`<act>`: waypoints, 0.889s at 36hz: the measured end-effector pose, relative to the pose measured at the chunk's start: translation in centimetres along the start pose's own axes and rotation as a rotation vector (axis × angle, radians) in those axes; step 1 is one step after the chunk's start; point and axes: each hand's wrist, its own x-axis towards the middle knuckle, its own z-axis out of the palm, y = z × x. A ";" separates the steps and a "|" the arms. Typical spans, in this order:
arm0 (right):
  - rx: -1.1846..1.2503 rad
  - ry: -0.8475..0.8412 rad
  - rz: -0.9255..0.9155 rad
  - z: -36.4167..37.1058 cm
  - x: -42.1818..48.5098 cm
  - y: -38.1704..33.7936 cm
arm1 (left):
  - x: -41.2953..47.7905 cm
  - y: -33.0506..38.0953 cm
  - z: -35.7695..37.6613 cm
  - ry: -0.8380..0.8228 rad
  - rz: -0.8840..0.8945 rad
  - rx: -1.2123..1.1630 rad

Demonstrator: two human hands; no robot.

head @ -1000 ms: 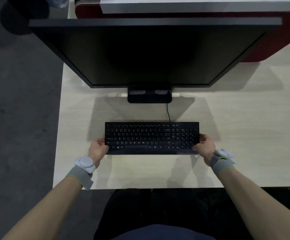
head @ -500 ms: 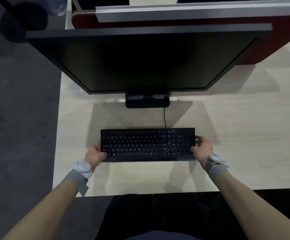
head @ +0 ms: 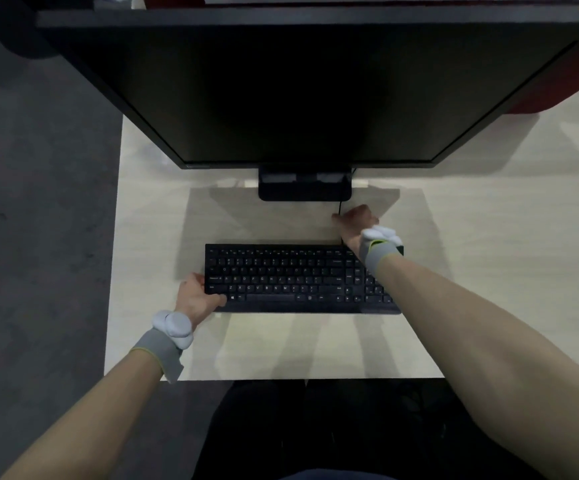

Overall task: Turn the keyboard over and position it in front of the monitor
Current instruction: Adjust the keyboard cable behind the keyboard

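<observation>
A black keyboard (head: 288, 278) lies keys up on the pale desk (head: 281, 344), parallel to the black monitor (head: 302, 91) and just in front of its stand (head: 304, 187). My left hand (head: 196, 296) grips the keyboard's front left corner, thumb on top of the keys. My right hand (head: 355, 223) reaches over the keyboard's right end to the desk behind it. Its fingers are curled into a fist at the thin black cable (head: 339, 207), which runs from the stand into the fist and comes out at the keyboard's back edge.
The desk's left edge (head: 116, 237) drops to dark grey floor. A dark red partition (head: 558, 95) stands behind the monitor at the right. My dark-clothed lap (head: 315, 427) sits against the desk's front edge. Bare desk surface stretches to the right of the keyboard.
My right hand let go of the keyboard's right end and moved up behind it to the cable. The left hand stayed on the left corner. The keyboard stayed flat.
</observation>
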 end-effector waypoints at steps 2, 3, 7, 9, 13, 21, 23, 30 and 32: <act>-0.076 -0.010 0.021 0.5 1.8 0.2 | 0.0 0.4 0.0 0.010 0.002 -0.011; -0.111 -0.018 0.027 1.2 3.5 0.8 | 0.1 0.4 -0.1 0.017 0.006 -0.007; -0.148 0.024 -0.005 0.0 0.9 -0.9 | 0.3 -0.1 0.1 0.027 -0.003 0.000; -0.134 0.041 0.001 -0.9 0.5 -1.0 | 0.2 -0.1 0.2 0.034 0.000 -0.002; -0.149 0.079 0.008 -2.7 2.2 -0.3 | 0.0 0.1 0.1 0.025 0.000 -0.009; -0.175 0.103 0.014 -6.1 4.6 -0.6 | 0.3 0.2 0.4 0.033 0.009 -0.031; -0.181 0.086 0.025 -6.5 5.7 -0.2 | 0.4 0.1 0.5 0.039 0.006 -0.029; -0.014 0.059 -0.064 -6.5 4.2 1.6 | 0.3 0.0 0.3 0.017 -0.029 -0.052; 0.022 0.104 -0.067 -6.8 1.8 2.9 | 0.4 -0.3 0.3 0.019 -0.042 -0.052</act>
